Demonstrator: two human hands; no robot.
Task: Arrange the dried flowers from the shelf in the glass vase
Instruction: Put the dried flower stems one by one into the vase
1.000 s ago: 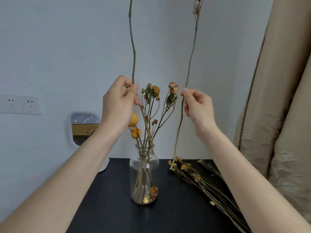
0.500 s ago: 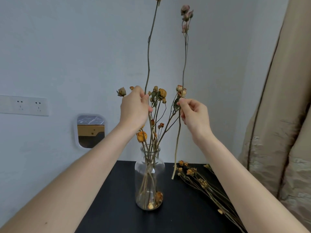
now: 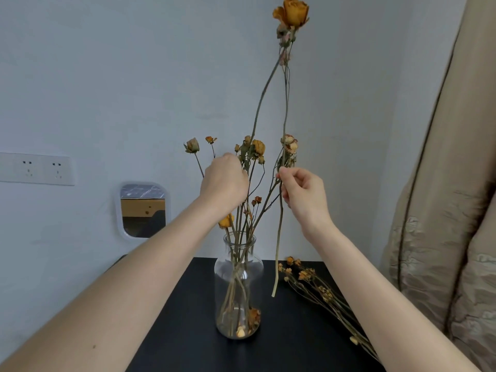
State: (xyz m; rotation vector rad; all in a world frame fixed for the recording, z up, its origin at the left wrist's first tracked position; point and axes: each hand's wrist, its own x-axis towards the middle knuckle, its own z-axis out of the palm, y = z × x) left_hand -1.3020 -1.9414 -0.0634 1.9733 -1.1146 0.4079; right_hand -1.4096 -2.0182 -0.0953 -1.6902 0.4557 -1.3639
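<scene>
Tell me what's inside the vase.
Dried stems stand in the vase, with fallen petals at its bottom. The glass hides nothing, but overlapping stems cannot be counted.

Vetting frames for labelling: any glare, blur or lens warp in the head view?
Head view: light soft and even, no hard shadows; faint highlights on the glass vase; curtain edge bows, probably wide-angle warp; left hand and right hand show no motion smear.

Arms raised — left hand point(image 3: 224, 181) curled round rose stem point(image 3: 264, 92), right hand point(image 3: 303, 194) pinching thin stem point(image 3: 279, 234).
</scene>
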